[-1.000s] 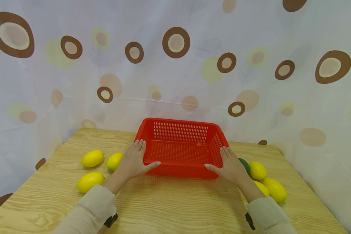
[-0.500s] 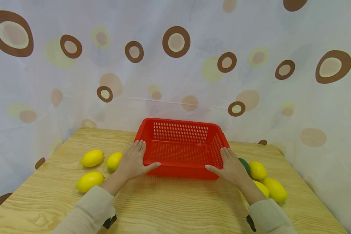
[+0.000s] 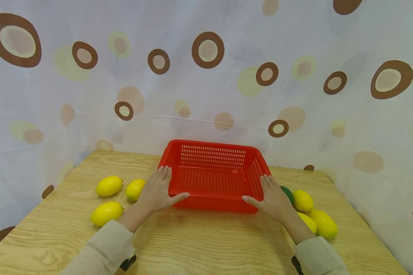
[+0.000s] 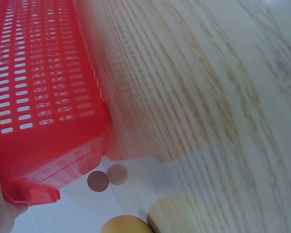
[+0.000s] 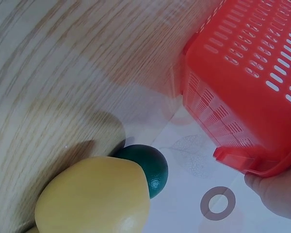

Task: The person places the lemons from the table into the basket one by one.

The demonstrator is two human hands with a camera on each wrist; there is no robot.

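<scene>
Basket: a red slotted basket [image 3: 213, 177] stood on the wooden surface [image 3: 206, 240], at its far middle, close to the spotted curtain [image 3: 206, 76]; nothing lay inside it.
Left hand: the left hand [image 3: 156, 191] lay against the basket's left wall, fingers straight and together along the rim, thumb spread across the near wall; wide and flat, pressing rather than gripping.
Right hand: the right hand [image 3: 272, 196] mirrored it on the right wall, fingers straight, thumb reaching along the near wall; likewise wide and flat against the plastic.
Sleeves: both forearms wore pale beige sleeves [image 3: 106, 248].
Left fruit: three yellow lemons [image 3: 109, 186] lay on the surface left of the basket, the nearest one just beside the left hand.
Right fruit: a dark green fruit [image 3: 288, 193] sat just behind the right hand, touching a cluster of yellow lemons [image 3: 323, 223] to its right.
Right wrist view: the green fruit [image 5: 145, 167] lay against a lemon, apart from the basket's corner.
</scene>
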